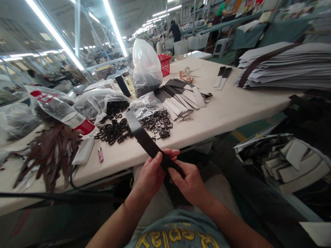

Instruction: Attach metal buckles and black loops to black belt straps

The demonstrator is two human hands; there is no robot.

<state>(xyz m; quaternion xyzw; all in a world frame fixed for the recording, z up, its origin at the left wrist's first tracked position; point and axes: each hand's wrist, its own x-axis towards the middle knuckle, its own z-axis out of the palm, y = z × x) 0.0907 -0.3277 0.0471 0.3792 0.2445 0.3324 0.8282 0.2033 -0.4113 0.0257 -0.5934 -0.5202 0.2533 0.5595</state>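
A dark leather-like strap (144, 138) slants up and left from my hands, above the table's front edge. My left hand (153, 172) is closed on it, thumb on top. My right hand (186, 177) pinches the strap's lower end, close beside the left; what exactly lies under its fingers is hidden. Beyond the strap are a heap of metal buckles (160, 124) and a pile of black loops (113, 132). Behind them several dark and white strips (181, 100) lie fanned out.
Pink thread snips (100, 155) and brown strips (51, 151) lie at the left, near a tilted plastic bottle (64, 115). A stuffed plastic bag (146, 65) and a red basket (164, 64) stand behind. Tied white sheets (284, 67) and a bag of strips (289, 162) are at the right.
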